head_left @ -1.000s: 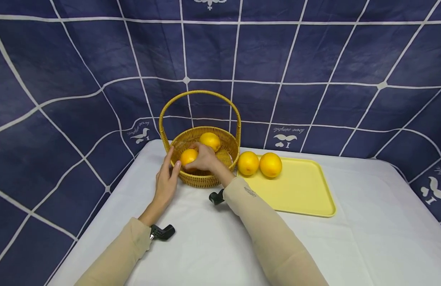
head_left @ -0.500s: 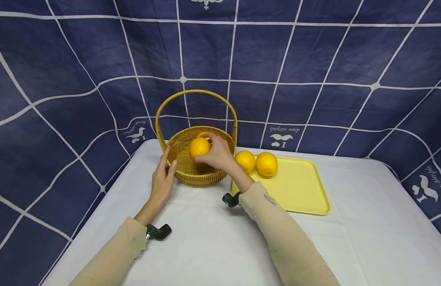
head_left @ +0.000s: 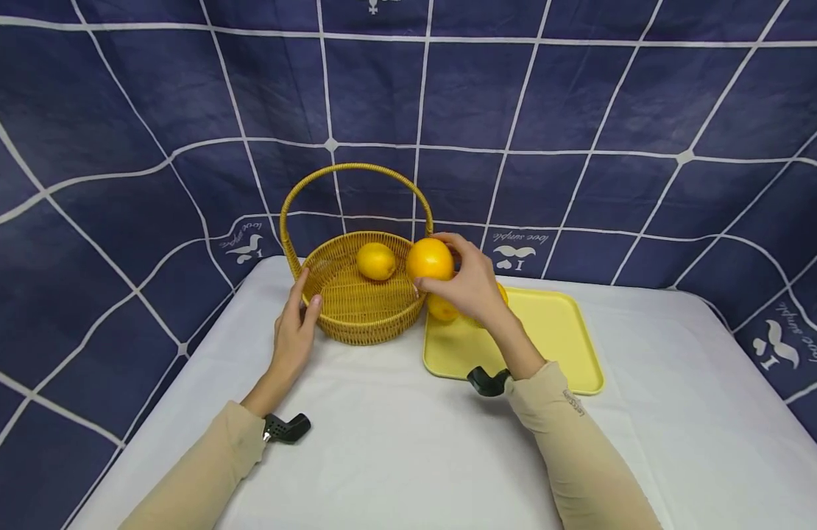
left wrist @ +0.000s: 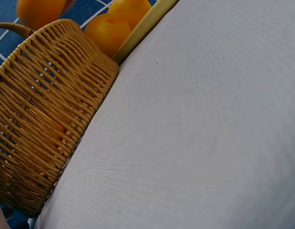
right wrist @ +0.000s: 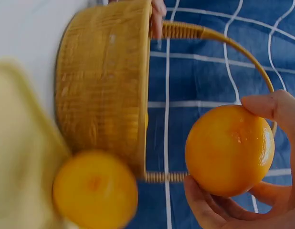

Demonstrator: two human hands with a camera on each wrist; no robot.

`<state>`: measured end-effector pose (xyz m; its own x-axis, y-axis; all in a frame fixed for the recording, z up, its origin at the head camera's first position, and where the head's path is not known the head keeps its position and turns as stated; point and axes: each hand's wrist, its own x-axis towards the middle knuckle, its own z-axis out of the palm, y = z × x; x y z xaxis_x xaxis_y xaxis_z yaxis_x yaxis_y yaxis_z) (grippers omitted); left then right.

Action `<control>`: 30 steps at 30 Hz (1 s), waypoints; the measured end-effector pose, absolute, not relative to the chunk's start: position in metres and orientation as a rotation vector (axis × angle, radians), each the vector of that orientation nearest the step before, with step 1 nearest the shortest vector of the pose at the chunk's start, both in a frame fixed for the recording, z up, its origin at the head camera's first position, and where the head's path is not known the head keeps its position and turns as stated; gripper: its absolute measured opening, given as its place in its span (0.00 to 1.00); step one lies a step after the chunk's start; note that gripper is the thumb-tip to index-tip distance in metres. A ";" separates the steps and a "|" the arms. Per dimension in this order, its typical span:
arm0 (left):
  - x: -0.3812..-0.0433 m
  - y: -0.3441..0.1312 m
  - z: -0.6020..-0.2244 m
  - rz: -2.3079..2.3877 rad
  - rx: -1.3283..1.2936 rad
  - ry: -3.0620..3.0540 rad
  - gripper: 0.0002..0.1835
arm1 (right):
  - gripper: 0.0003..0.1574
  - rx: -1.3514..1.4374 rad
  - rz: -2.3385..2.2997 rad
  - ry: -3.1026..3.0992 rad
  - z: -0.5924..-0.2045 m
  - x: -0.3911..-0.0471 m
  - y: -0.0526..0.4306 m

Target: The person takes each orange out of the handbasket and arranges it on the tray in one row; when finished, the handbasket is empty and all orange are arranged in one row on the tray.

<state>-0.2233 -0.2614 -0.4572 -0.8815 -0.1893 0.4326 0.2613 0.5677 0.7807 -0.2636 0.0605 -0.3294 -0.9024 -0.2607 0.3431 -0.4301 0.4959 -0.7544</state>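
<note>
My right hand [head_left: 473, 283] holds an orange [head_left: 429, 259] between thumb and fingers, up near the right rim of a wicker basket [head_left: 369, 333]. In the right wrist view, the held orange [right wrist: 228, 150] shows a shiny side, with the thumb at one side and fingers at the other. My left hand [head_left: 294, 335] rests on the basket's left rim, its index finger and thumb extended. Inside the basket lies another rounded yellow-orange fruit [head_left: 376, 262]. Two more oranges sit on a yellow tray [head_left: 556, 338]; the nearer orange [head_left: 441, 307] is partly covered by the held one and my hand.
The basket's tall arched handle [head_left: 355, 166] stands upright over its opening. The tray lies right beside the basket on a white tablecloth [head_left: 395, 434]. A blue, white-lined cloth [head_left: 514, 88] hangs behind and at the left side.
My right hand has lifted the orange out of the basket and carried it right, past the rim, to over the tray's left end. The left hand has stayed at the basket.
</note>
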 end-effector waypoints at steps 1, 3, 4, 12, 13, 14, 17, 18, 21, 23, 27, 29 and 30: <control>-0.224 -0.262 -0.458 -1.267 -0.055 -2.331 0.33 | 0.50 0.580 1.358 -2.558 -0.330 -0.263 0.069; -0.224 -0.262 -0.458 -1.261 -0.046 -2.334 0.33 | 0.49 0.548 1.332 -2.564 -0.331 -0.263 0.086; -0.225 -0.262 -0.459 -1.256 -0.040 -2.333 0.33 | 0.50 0.529 1.310 -2.569 -0.332 -0.263 0.094; -0.229 -0.260 -0.460 -1.267 -0.064 -2.325 0.32 | 0.48 0.306 1.194 -2.531 -0.341 -0.265 0.157; -0.230 -0.260 -0.461 -1.267 -0.063 -2.323 0.32 | 0.48 0.285 1.179 -2.527 -0.341 -0.265 0.162; -0.230 -0.261 -0.461 -1.269 -0.059 -2.321 0.32 | 0.48 0.267 1.159 -2.528 -0.341 -0.266 0.167; -0.228 -0.261 -0.462 -1.269 -0.041 -2.323 0.32 | 0.48 0.221 1.134 -2.564 -0.343 -0.268 0.177; -0.227 -0.262 -0.463 -1.271 -0.042 -2.326 0.32 | 0.49 0.198 1.128 -2.583 -0.343 -0.268 0.180; -0.226 -0.262 -0.460 -1.275 -0.063 -2.329 0.32 | 0.48 0.140 1.089 -2.638 -0.347 -0.269 0.187; -0.227 -0.263 -0.458 -1.276 -0.079 -2.324 0.32 | 0.48 0.109 1.064 -2.671 -0.350 -0.270 0.191; -0.227 -0.263 -0.455 -1.276 -0.079 -2.324 0.32 | 0.49 0.066 1.069 -2.748 -0.360 -0.276 0.195; -0.227 -0.263 -0.455 -1.275 -0.071 -2.335 0.33 | 0.51 0.045 1.083 -2.803 -0.367 -0.278 0.196; -0.227 -0.262 -0.455 -1.275 -0.069 -2.340 0.33 | 0.51 0.040 1.083 -2.831 -0.370 -0.280 0.197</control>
<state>-0.2270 -0.2623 -0.4555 -0.8876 -0.1764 0.4255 0.2620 0.5663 0.7814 -0.2796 0.1973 -0.3701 -0.9936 0.0146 0.1121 -0.0639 0.7449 -0.6641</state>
